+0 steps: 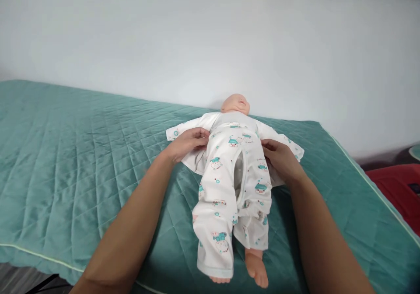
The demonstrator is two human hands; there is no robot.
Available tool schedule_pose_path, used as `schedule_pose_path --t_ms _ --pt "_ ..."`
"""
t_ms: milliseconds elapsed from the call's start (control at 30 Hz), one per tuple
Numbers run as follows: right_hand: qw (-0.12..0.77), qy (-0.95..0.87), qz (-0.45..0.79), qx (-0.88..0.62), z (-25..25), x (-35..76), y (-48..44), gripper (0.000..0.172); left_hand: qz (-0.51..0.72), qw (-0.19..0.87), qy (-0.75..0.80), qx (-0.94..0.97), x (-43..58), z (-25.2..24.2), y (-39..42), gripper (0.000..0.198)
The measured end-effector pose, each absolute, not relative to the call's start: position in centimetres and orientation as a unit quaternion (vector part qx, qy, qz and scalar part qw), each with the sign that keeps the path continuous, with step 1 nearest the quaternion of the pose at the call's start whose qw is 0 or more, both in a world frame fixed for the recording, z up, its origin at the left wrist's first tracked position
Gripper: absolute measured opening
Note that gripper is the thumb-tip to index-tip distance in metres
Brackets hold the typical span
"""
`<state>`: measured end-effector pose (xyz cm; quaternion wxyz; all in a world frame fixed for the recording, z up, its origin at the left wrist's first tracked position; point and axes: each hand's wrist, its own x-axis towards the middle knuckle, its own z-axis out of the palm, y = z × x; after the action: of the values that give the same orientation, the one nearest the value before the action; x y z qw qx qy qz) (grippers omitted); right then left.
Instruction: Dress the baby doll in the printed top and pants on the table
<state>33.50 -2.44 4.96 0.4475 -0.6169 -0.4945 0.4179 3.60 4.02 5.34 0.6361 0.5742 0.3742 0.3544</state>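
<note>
A baby doll (235,105) lies on its back on a green quilted bed cover (82,154), head toward the wall. It wears white printed trousers (226,189) and an open white top (197,125) spread under it. My left hand (187,144) is closed on the trousers' waist at the doll's left side in view. At the other side of the waist my right hand (278,159) grips the trousers too. The doll's bare feet (256,267) stick out near the bed's front edge.
A white wall (210,44) runs right behind the bed. A red object (398,191) sits on the floor to the right of the bed. The bed's front edge (39,254) runs along the lower left.
</note>
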Motion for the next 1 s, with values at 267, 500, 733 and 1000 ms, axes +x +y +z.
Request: schedule_pose_path --t_ms 267,500,733,1000 --pt "0.397 -0.518 0.448 -0.611 5.6 34.4 -2.5 0.021 0.364 0.630 0.395 0.561 4.3 4.0 4.7 0.024" --pt "0.388 -0.501 0.389 -0.668 6.1 33.0 -2.4 0.017 0.318 0.635 0.389 0.587 3.9 4.5 4.6 0.024" --pt "0.376 -0.492 0.277 -0.735 4.7 32.8 -1.6 0.032 0.302 0.598 0.399 0.626 4.1 5.2 4.8 0.015" --pt "0.273 -0.571 0.142 -0.761 4.9 32.9 -1.9 0.024 0.363 0.482 0.475 0.640 5.4 5.7 4.1 0.015"
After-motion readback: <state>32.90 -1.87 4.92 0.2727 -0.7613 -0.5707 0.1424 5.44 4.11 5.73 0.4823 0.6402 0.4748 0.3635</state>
